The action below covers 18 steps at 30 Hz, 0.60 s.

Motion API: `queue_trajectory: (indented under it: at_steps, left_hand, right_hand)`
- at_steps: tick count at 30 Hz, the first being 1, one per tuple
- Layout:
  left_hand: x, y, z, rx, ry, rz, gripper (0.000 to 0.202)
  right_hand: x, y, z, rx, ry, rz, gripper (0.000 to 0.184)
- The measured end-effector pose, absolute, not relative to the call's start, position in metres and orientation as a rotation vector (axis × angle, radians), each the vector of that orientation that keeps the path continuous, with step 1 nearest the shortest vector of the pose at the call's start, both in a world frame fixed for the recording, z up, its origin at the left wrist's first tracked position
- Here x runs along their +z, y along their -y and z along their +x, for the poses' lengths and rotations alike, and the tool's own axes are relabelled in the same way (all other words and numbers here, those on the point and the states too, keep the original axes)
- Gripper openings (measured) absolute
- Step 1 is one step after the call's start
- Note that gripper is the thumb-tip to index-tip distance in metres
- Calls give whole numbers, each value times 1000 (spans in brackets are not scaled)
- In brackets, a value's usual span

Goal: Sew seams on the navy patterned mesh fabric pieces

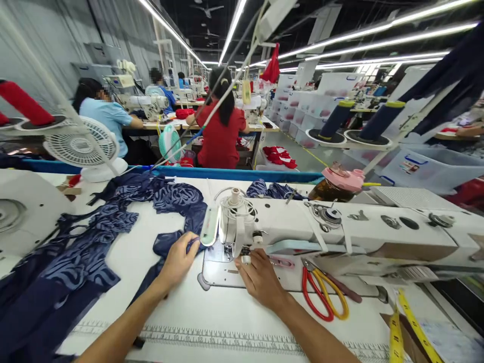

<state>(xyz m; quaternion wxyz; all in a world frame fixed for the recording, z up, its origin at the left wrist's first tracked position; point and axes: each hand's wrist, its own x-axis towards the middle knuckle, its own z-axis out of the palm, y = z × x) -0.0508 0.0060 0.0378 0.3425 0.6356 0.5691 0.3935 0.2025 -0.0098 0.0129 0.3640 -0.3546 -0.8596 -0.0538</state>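
Nearest to me, a printed ruler strip [227, 339] runs along the front of the white table [181, 312], and both forearms come in over it from the bottom edge. A yellow tape measure [396, 333] at the lower right is cut off by the frame.

The left hand [177, 262] has its fingers curled down on an edge of the navy fabric [94, 237], pinching it just left of the needle area. From there the cloth spreads left and away across the table in a patterned heap, and its near end runs out of view at the lower left.

The right hand [260, 280] lies on the machine's plate with its fingers pointing at the presser foot [242, 252]. The fingertips sit right under the machine head, and I can't tell whether they grip anything or only rest there. The needle itself is too small to make out.

Just right of that hand lie scissors [321, 295] with red and yellow handles, their blades partly under the arm of the sewing machine [340, 227], which stretches off to the right.

Behind the machine stands a pink-lidded jar [338, 184], its lower half hidden. On the left is a small white fan [81, 146], and on the right two navy thread cones [336, 118] stand on a raised stand.

Farther back, a person in a red top [219, 131] sits facing away, and a person in light blue [108, 116] sits at another bench. The rows beyond blur together under the strip lights.
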Motion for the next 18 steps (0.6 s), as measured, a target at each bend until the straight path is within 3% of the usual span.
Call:
queue_trajectory:
  at_steps: [4,9,15,18]
  left_hand:
    - [61,22,-74,1012,-1386,1288,37]
    - [69,51,-77,1014,-1282,1021,45]
    - [78,63,-63,1037,-1167,861,46]
    - [92,69,-63,1089,-1292,1021,44]
  right_hand:
    - [20,16,198,18,2217,-851,20]
    - [32,32,182,505,2285,-789,24]
    - [33,44,138,1473,1784,-970,20]
    - [44,42,112,1851,1368,-693,45]
